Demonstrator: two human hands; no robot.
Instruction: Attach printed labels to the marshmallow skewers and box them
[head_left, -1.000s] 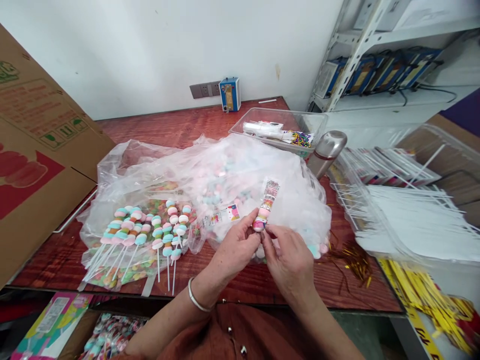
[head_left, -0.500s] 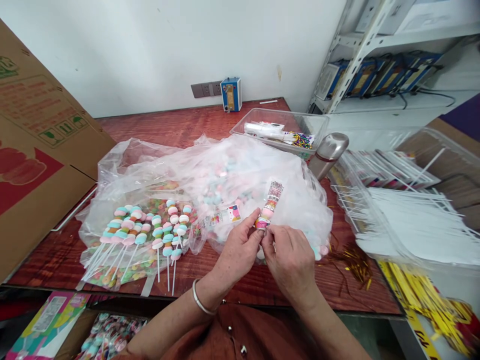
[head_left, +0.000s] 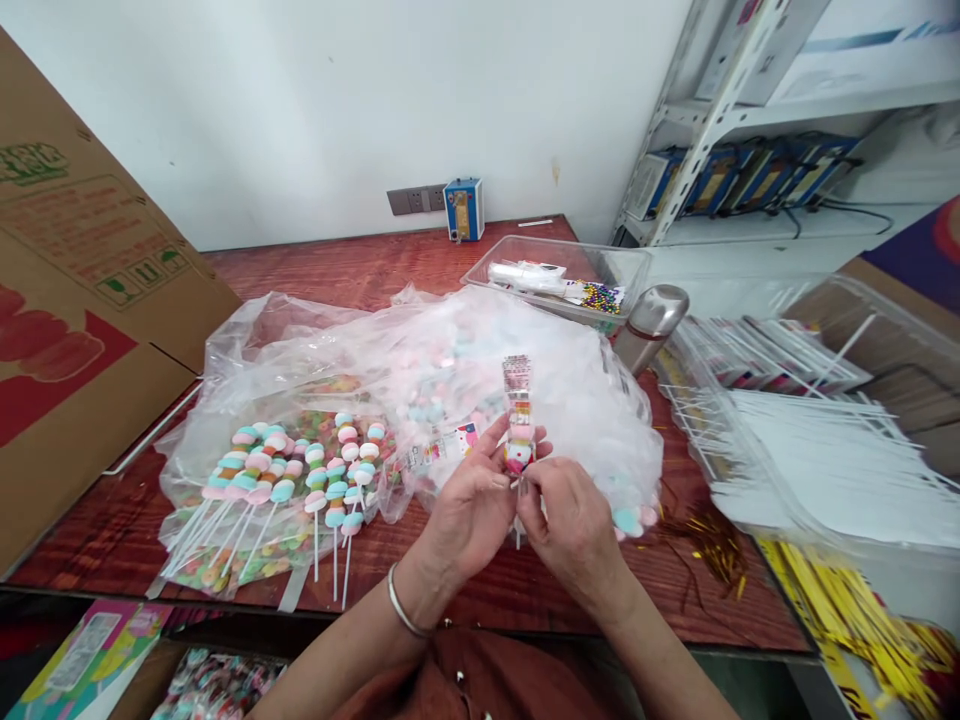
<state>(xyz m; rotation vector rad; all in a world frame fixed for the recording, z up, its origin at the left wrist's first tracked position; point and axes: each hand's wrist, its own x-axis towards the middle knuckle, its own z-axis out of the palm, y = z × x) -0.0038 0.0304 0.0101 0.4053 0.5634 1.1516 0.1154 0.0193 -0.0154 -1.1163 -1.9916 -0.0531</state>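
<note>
The wrapped marshmallow skewer (head_left: 517, 420) stood nearly upright above the front middle of the bench (head_left: 450, 255), in front of the large clear plastic bag (head_left: 465, 350). Its printed clear sleeve rose above the fingers, and a short length of its white stick showed below them. The left hand (head_left: 472, 505) was closed on the lower part of the skewer, thumb and fingertips pinching it at the sleeve's lower end. The right hand (head_left: 574, 525) was also closed there, its fingertips pressed at the neck of the sleeve just beside the left thumb, so the two hands touched each other. Whether the right fingers held a separate small item could not be determined. A metal bangle (head_left: 401, 608) sat on the left wrist.

A row of unwrapped marshmallow skewers (head_left: 300, 475) lay on plastic to the left of the hands, sticks pointing toward the bench's front edge. A printed sleeve (head_left: 446, 445) lay on the bag just left of the held skewer. A cardboard box (head_left: 82, 290) leaned at the far left. A clear tray (head_left: 630, 265) with beads and packets stood behind the bag, with a steel flask (head_left: 651, 322) lying beside it. A pile of white sticks (head_left: 817, 450) filled the right side. Gold twist ties (head_left: 709, 535) lay scattered near the right hand.
</note>
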